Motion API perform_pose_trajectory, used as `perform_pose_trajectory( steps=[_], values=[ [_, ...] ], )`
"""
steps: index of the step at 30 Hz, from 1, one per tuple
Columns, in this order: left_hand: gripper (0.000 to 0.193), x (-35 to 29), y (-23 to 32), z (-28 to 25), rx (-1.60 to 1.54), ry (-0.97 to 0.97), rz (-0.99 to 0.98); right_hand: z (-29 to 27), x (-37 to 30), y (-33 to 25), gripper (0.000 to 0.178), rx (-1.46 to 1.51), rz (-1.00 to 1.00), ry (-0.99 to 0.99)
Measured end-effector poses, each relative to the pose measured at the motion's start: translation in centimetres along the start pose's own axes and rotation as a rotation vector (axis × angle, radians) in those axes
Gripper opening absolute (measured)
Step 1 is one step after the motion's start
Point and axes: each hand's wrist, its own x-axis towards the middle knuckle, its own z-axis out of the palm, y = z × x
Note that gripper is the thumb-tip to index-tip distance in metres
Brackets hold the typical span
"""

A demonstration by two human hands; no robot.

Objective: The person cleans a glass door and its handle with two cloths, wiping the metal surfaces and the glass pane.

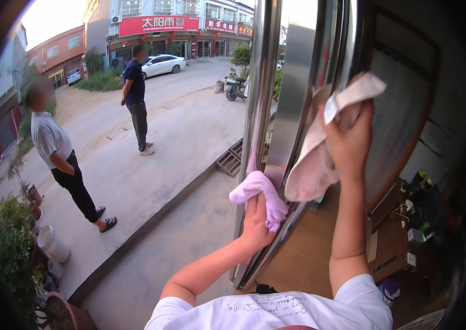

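Note:
My left hand [258, 224] is closed around a lilac cloth [260, 192], bunched against the shiny metal door frame [262, 93]. Higher up and to the right, my right hand [352, 140] grips a pale pinkish-beige cloth [311, 170], which hangs down in a fold beside the frame's inner edge. A white tag-like patch shows on this second cloth near my fingers. Whether the beige cloth touches the metal, I cannot tell.
Outside on the left, one person [56, 146] stands near potted plants [10, 258] and a white bucket [54, 243]; another person [135, 99] stands farther off. A raised ledge [150, 220] crosses the ground. Indoors at right is a cluttered wooden desk [390, 242].

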Motion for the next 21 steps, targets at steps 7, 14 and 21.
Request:
perform_pose_trajectory(
  steps=[7,14,21],
  values=[
    [0.080,15.6,3.6,-2.8,0.054,0.143,0.370,-0.4,-3.9,0.4,0.073,0.094,0.159,-0.029],
    [0.077,36.5,13.1,-8.5,0.255,0.450,0.859,-0.7,-4.0,-0.3,0.065,0.147,0.144,-0.052],
    [0.032,35.8,13.5,-8.2,0.064,0.284,0.760,-0.7,-3.9,-0.5,0.064,0.178,0.168,-0.076]
  ],
)
